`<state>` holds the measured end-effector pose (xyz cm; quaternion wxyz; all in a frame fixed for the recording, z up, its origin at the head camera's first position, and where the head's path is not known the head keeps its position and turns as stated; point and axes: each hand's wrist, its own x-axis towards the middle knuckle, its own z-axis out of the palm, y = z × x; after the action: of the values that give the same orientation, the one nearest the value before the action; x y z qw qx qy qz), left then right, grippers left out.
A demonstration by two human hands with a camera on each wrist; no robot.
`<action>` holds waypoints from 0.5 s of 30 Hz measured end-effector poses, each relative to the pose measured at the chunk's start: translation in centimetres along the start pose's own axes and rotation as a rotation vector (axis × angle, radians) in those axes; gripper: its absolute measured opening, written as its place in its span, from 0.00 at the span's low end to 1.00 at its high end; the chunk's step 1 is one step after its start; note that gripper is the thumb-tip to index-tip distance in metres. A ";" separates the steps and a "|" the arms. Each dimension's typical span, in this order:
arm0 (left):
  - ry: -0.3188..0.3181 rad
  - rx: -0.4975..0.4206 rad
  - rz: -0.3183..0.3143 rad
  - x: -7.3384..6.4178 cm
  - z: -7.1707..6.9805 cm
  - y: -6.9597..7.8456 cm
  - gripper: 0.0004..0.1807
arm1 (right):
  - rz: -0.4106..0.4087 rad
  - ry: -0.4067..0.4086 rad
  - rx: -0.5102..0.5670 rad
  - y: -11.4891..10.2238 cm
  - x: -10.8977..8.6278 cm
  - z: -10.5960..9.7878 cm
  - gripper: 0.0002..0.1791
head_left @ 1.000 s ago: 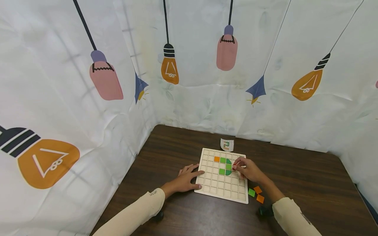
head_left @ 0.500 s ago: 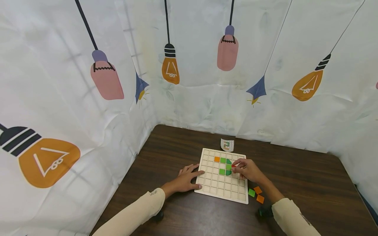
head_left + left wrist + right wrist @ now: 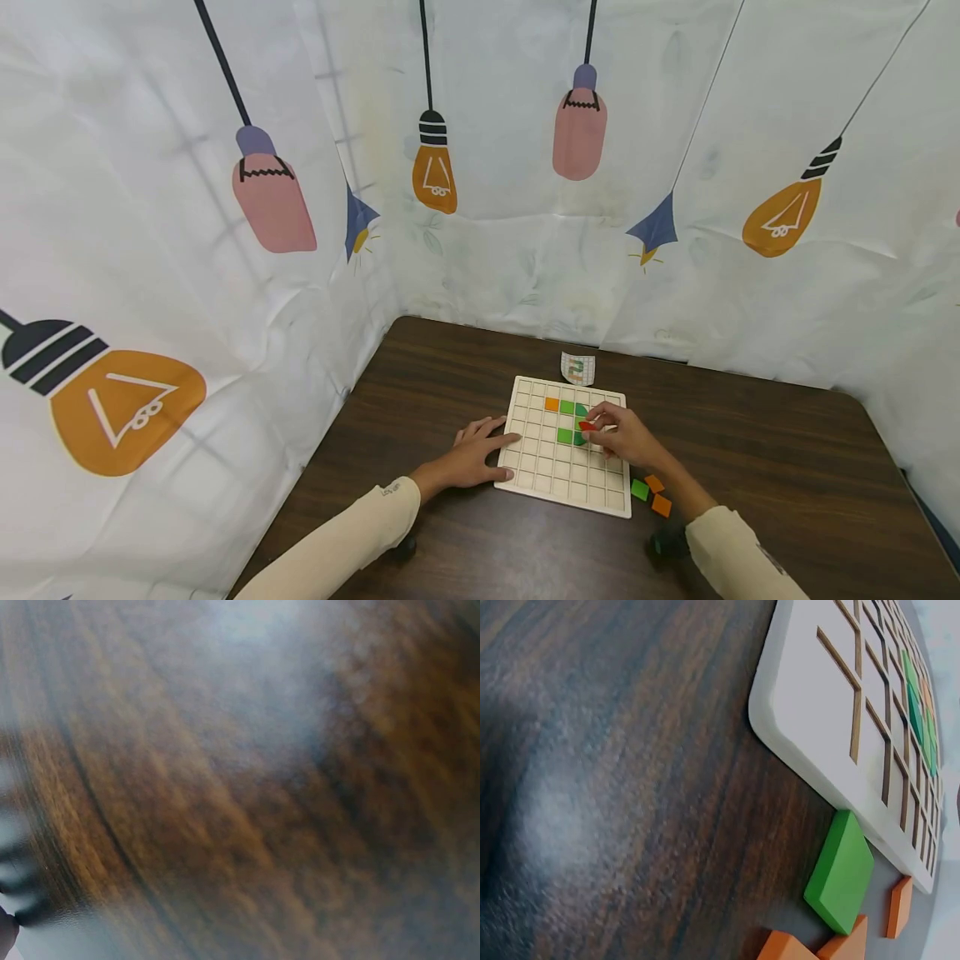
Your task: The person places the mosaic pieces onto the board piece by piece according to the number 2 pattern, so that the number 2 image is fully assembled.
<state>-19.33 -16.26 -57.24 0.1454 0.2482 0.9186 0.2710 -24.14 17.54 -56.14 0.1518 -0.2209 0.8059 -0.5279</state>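
Observation:
A cream grid board [image 3: 540, 467] lies on the dark wooden table. My left hand [image 3: 472, 461] rests at its left edge, fingers spread, with the thumb and a fingertip on the board. Over the upper right part of the grid, my right hand [image 3: 628, 437] pinches a small red piece [image 3: 587, 426] between thumb and fingers. Right beneath it are green pieces, partly hidden by the fingers. An orange square tile [image 3: 552, 404] sits in the grid beside a light green tile [image 3: 567, 407]. Another light green tile [image 3: 565, 436] lies lower, touching a dark green piece [image 3: 579, 438].
A small printed card [image 3: 577, 368] with a coloured grid pattern lies behind the board. Off its right edge are a loose green tile [image 3: 841, 874] and several orange tiles [image 3: 662, 505]. A dark object [image 3: 666, 543] stands by the right sleeve. White patterned curtains [image 3: 510, 275] hang behind the table.
My right hand has shifted slightly left with the red piece, which now overlaps the green pieces and shows more fully. The left hand and board have stayed put.

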 end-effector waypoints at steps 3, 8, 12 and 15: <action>0.002 0.006 0.000 0.0 0.0 0.0 0.36 | 0.004 0.006 0.000 -0.2 0.0 0.3 0.15; 0.003 0.009 -0.006 0.0 0.0 0.1 0.36 | 0.025 0.004 -0.005 -0.5 0.0 0.8 0.15; 0.003 0.009 -0.011 0.0 0.0 0.1 0.36 | 0.028 0.004 0.021 -0.6 0.1 1.2 0.16; 0.002 0.013 -0.012 0.0 0.0 0.2 0.36 | 0.009 0.003 0.028 -0.7 0.3 1.4 0.15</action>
<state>-19.29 -16.11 -57.11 0.1444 0.2434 0.9219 0.2644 -23.60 16.10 -56.08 0.1561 -0.2144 0.7996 -0.5388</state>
